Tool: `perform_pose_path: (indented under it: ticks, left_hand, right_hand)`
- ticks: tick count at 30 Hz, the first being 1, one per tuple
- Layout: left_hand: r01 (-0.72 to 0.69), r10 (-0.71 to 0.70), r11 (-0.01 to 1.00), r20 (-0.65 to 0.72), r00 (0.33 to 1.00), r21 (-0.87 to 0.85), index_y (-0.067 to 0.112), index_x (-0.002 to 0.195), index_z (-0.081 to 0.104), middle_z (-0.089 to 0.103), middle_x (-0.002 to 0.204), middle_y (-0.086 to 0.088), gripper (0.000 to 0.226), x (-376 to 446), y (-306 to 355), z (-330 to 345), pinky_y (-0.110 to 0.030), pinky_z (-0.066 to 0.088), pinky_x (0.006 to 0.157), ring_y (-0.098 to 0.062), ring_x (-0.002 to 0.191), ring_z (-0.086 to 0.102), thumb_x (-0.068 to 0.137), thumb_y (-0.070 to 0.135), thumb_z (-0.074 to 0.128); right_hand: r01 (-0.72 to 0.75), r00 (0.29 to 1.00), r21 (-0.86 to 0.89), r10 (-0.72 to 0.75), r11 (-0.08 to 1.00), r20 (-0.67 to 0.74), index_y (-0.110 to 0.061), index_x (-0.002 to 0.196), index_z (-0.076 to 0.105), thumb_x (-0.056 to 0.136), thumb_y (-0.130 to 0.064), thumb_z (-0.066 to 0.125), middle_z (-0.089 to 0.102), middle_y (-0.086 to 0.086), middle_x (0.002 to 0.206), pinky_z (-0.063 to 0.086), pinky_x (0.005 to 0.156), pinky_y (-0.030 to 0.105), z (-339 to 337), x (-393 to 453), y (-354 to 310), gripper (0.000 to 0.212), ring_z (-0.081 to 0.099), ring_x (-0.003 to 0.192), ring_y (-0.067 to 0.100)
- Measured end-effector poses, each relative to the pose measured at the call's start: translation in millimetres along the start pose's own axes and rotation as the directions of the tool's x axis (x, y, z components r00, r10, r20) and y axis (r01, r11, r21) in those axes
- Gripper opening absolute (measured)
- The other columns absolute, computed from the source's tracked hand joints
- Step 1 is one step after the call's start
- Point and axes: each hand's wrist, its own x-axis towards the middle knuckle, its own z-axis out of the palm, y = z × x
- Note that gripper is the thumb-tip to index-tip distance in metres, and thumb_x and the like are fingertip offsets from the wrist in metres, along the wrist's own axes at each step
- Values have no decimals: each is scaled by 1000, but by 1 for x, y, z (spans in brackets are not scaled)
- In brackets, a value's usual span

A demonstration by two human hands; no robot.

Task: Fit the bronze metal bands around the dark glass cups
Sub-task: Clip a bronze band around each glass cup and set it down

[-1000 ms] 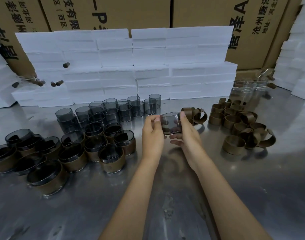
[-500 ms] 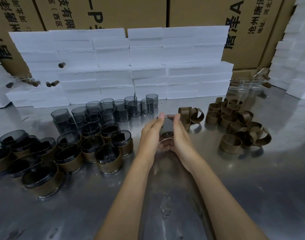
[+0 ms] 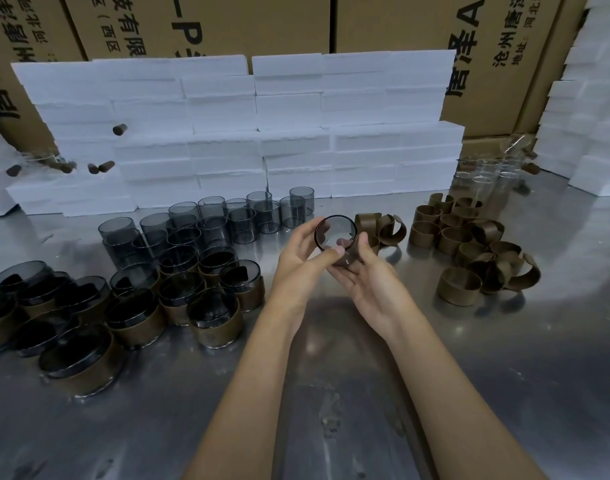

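Note:
Both hands hold one dark glass cup above the middle of the steel table, its open mouth tilted toward me. My left hand grips its left side with fingers and thumb. My right hand cradles it from below and the right, fingers curled round it. No band is on this cup. Loose bronze bands lie in a heap to the right, with two more bronze bands just behind the cup. Bare dark cups stand behind left. Banded cups cluster at the left front.
White foam blocks are stacked along the back of the steel table, cardboard boxes behind them. Clear glass cups stand at the back right. More foam is piled at the far right.
The cup was turned in my hands from lying sideways to mouth facing me. My right hand shifted under it and my left hand moved to its left rim.

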Motion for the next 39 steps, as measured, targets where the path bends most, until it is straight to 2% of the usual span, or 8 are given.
perform_pose_path:
  ticks: [6, 12, 19, 24, 27, 33, 36, 39]
  left_hand:
    - [-8, 13, 1000, -221, 975, 23, 20, 107, 58, 70, 114, -3, 41, 0, 2, 1, -32, 51, 100, -19, 114, 65, 79, 24, 88]
    - [2, -46, 990, -306, 951, -143, 12, 94, 63, 72, 100, -7, 7, 1, 6, -4, -33, 55, 91, -20, 95, 68, 98, 17, 67]
    - [89, -130, 978, -219, 967, -188, -3, 101, 73, 73, 86, -9, 23, 4, 2, 3, -26, 59, 79, -17, 83, 69, 103, 8, 52]
    - [86, -89, 995, -59, 994, -57, 7, 103, 78, 78, 98, -15, 33, -1, -1, 12, -44, 57, 94, -29, 94, 74, 101, 35, 61]
    - [100, -108, 993, -117, 987, -70, 11, 117, 70, 70, 117, -22, 29, 0, -6, 17, -53, 57, 96, -43, 110, 68, 104, 34, 58]
    - [106, -119, 990, -148, 982, -95, 28, 120, 68, 74, 117, -7, 24, 0, -9, 10, -50, 58, 96, -28, 107, 72, 98, 39, 65]
    - [97, -121, 990, -252, 960, -105, 24, 110, 75, 77, 102, -3, 21, 2, -9, 5, -38, 64, 74, -22, 94, 75, 92, 33, 75]
    - [148, -196, 973, -296, 935, -176, 18, 103, 74, 73, 107, -13, 23, 3, -10, 2, -32, 60, 62, -23, 87, 73, 91, 37, 76]
  right_hand:
    - [5, 997, -189, 9, 982, 73, -7, 118, 69, 111, -26, 42, 76, 17, 115, 59, 96, 35, 1, -4, 3, 34, 72, 113, 28]
    - [-45, 994, -139, 58, 989, 93, -15, 115, 74, 104, -32, 54, 76, 10, 115, 53, 101, 36, 2, -6, 4, 28, 70, 111, 23]
    - [-9, 1000, -219, 6, 976, -16, -19, 111, 72, 86, -65, 64, 64, 5, 78, 45, 59, 24, 8, -2, 5, 53, 55, 58, 12]
    - [90, 959, -488, -208, 868, -192, -36, 70, 74, 72, -88, 54, 52, -18, 47, 34, 40, 12, 9, -4, 8, 55, 49, 40, -1]
    - [155, 944, -539, -286, 828, -167, -38, 62, 71, 74, -85, 54, 53, -20, 46, 34, 43, 8, 7, -6, 9, 50, 51, 41, -5]
    - [205, 942, -691, -332, 693, -53, -24, 78, 74, 103, -50, 51, 57, -14, 46, 40, 55, 23, -1, 2, 15, 43, 52, 42, -1]
    - [169, 939, -773, -339, 612, -62, -28, 63, 62, 107, -51, 42, 61, -7, 53, 52, 74, 37, -5, 6, 14, 53, 63, 63, 17]
    - [138, 897, -940, -442, 311, -15, -26, 113, 69, 107, -45, 41, 73, 9, 93, 51, 93, 44, -15, 13, 12, 34, 65, 103, 34]
